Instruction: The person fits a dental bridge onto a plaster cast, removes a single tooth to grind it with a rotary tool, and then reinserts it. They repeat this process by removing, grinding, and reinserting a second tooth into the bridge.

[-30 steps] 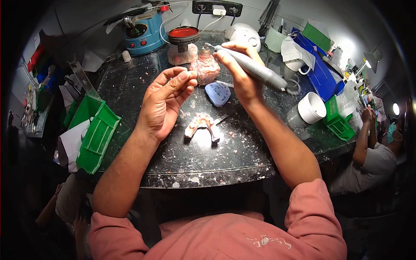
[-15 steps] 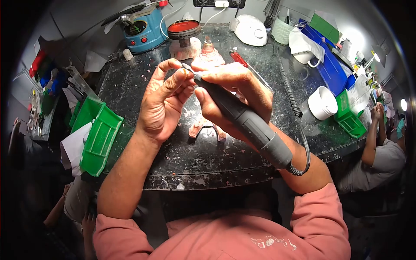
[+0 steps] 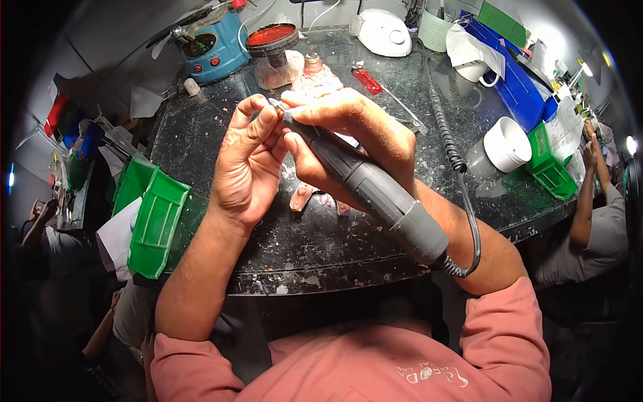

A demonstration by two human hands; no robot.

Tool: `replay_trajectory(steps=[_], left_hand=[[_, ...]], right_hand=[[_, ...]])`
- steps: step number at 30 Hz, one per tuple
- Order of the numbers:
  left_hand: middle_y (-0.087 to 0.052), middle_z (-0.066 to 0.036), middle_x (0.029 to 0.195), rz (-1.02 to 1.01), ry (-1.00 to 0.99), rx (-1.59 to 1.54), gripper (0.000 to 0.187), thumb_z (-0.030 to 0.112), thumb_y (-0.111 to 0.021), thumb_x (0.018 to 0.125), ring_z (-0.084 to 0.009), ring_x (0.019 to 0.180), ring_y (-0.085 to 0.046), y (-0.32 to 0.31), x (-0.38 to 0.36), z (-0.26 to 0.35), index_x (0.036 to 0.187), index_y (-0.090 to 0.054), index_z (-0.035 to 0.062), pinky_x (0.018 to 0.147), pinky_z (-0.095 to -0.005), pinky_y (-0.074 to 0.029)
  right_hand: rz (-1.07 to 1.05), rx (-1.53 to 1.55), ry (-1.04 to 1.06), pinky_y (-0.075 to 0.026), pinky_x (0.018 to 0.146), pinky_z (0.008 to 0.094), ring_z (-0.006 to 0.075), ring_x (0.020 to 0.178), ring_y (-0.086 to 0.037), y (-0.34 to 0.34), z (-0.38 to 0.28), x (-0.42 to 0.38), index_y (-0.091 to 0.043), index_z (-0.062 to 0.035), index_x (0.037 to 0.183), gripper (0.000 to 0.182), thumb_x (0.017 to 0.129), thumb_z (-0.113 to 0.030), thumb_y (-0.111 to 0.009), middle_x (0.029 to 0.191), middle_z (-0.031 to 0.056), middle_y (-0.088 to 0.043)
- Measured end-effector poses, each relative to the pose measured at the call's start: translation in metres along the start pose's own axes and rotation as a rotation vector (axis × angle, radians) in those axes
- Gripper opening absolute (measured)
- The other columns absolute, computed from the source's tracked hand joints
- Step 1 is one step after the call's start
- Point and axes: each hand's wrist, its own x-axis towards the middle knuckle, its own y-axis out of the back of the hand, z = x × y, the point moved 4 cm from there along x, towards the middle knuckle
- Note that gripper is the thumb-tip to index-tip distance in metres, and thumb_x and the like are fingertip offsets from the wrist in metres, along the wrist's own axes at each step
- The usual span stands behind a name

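My right hand (image 3: 392,137) is wrapped round a black rotary handpiece (image 3: 365,184), whose slim tip points up and left. A coiled cord (image 3: 455,269) leaves its rear end. The thumb and fingers of my left hand (image 3: 242,171) are pinched together right at the handpiece tip. Whatever they hold there is too small and too covered to make out. On the bench beneath the hands lies a pink curved piece (image 3: 301,197), partly hidden by my right hand. Just beyond my fingers stands a pink-and-white lump (image 3: 317,82) with a metal top.
A blue machine (image 3: 218,57) and a red-topped round dish (image 3: 271,37) stand at the back left. A red-handled tool (image 3: 367,80) lies behind my right hand. Green bins (image 3: 157,228), a white tub (image 3: 507,144) and a white mask (image 3: 383,33) are around. People sit at both sides.
The view has shifted and turned slightly, so the bench items sit a little differently. Both hands keep the same grip, with the handpiece tip still at my left fingertips.
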Motion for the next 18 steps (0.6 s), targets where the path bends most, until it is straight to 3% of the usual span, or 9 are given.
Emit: replay_trajectory(steps=[6,12,14,18], left_hand=[[-0.067,-0.005,0.101,-0.001,-0.007,0.019,0.021,0.009,-0.062,0.094,-0.012,0.092,-0.065,0.001,0.002,0.0,0.112,-0.052,0.0096,0.086,-0.0259,-0.052],[-0.068,-0.007,0.102,-0.083,-0.004,0.06,0.025,0.006,-0.064,0.091,-0.0142,0.095,-0.066,0.01,0.009,0.007,0.112,-0.05,0.009,0.086,-0.0277,-0.053],[-0.068,-0.009,0.102,-0.153,-0.029,0.116,0.028,0.004,-0.065,0.09,-0.0158,0.096,-0.067,0.009,0.01,0.01,0.114,-0.049,0.008,0.088,-0.0294,-0.054],[-0.069,-0.011,0.102,-0.174,-0.029,0.127,0.032,0.004,-0.065,0.09,-0.0171,0.096,-0.067,0.007,0.01,0.014,0.116,-0.047,0.0069,0.089,-0.0306,-0.054]], right_hand=[[0.015,-0.013,0.035,-0.057,0.08,0.0295,0.0207,0.092,-0.07,0.001,-0.003,0.001,-0.064,0.0047,0.098,0.029,0.072,0.006,-0.075,0.093,0.0148,-0.069],[0.06,0.063,-0.043,-0.057,0.079,0.0285,0.0162,0.092,-0.069,-0.002,-0.004,0.0,-0.063,0.0033,0.097,0.027,0.073,0.005,-0.076,0.094,0.0128,-0.069],[0.074,0.124,-0.209,-0.057,0.077,0.0275,0.0136,0.09,-0.068,0.0,-0.006,0.0,-0.062,0.0026,0.096,0.026,0.074,0.004,-0.076,0.092,0.012,-0.07],[0.055,0.072,-0.209,-0.057,0.077,0.0268,0.0132,0.088,-0.069,0.002,-0.009,0.001,-0.062,0.0016,0.095,0.025,0.074,0.004,-0.076,0.091,0.0113,-0.07]])
